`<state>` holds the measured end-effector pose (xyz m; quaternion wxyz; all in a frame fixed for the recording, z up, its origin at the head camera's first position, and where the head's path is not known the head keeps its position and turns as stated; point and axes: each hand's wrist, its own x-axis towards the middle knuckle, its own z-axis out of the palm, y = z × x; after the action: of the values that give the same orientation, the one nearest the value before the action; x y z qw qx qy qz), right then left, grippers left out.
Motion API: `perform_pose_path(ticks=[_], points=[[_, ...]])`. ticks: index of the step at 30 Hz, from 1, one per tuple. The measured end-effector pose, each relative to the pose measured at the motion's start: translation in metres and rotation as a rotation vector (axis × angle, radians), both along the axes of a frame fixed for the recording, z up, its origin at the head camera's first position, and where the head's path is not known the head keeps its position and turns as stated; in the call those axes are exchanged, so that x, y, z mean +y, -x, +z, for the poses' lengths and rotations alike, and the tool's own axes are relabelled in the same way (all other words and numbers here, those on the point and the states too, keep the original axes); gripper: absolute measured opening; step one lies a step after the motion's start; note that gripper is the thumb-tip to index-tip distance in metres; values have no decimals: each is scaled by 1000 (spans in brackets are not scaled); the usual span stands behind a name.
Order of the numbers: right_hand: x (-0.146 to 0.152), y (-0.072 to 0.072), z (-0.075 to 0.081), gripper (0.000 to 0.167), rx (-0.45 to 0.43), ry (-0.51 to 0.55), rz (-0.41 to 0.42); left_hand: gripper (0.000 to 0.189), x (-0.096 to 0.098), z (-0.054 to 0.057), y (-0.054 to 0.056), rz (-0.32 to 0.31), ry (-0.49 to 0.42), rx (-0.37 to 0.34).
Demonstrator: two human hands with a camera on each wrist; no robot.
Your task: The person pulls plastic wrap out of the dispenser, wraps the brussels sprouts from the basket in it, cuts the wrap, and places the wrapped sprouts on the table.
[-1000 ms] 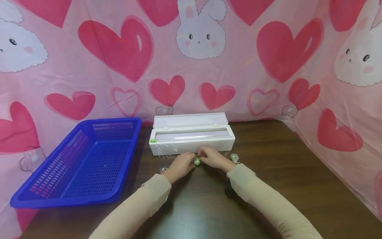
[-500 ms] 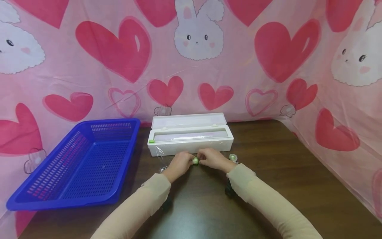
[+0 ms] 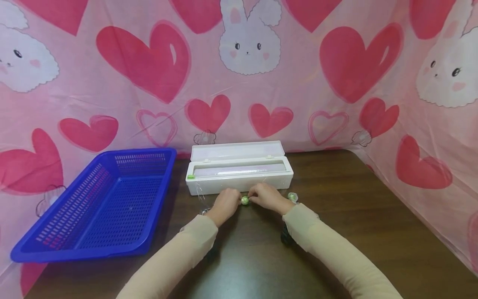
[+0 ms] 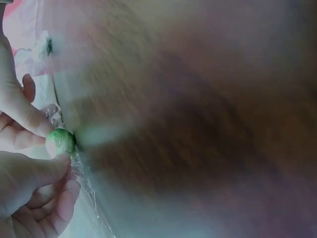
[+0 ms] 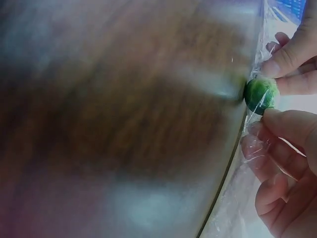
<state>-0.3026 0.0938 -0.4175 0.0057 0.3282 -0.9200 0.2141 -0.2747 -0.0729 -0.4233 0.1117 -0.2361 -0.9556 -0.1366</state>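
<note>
A: Starting closest in?

B: With bare table (image 3: 242, 265), plus the pale left sleeve (image 3: 171, 257) and right sleeve (image 3: 336, 253), both slanting up from the bottom of the head view. Off to the left, the blue basket (image 3: 82, 253).

A: And at the left hand (image 3: 226, 202)?

B: Nearly closed, thumb to fingertips, pinching clear film (image 5: 233, 208) right beside the green ball (image 3: 244, 200).

A: Likewise at the right hand (image 3: 269, 197)?

B: Much the same: drawn into a pinch on film at the opposite side. Touching the ball with a thumb tip too, judging by the wrist views; can't tell how firmly.

A: Finding the ball where, exactly?

B: Between both hands, low in front of the white box (image 3: 240, 182). Resting on the table or just above: can't tell which.

A: Any advice for doing this well?

B: Pinch close against the ball, leaving little slack. Pull evenly from both sides, then probably twist gently. Avoid yanking, for fear of tears. Mind the second ball (image 3: 293, 197), apparently wrapped, near the right wrist.

A: Farther back?

B: Past the box, its raised lid (image 3: 237, 150); last, the pink backdrop (image 3: 239, 87) with hearts and rabbits.
</note>
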Motion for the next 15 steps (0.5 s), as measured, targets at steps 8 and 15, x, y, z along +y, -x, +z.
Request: perform_pose_path(ticks=[8,15], points=[[2,1,0,5,-43,19,-21,16,-5,-5,1,-36,9,5],[2,-2,1,3,7,2,13,13,-6,-4,-1,-50,-18,-14]])
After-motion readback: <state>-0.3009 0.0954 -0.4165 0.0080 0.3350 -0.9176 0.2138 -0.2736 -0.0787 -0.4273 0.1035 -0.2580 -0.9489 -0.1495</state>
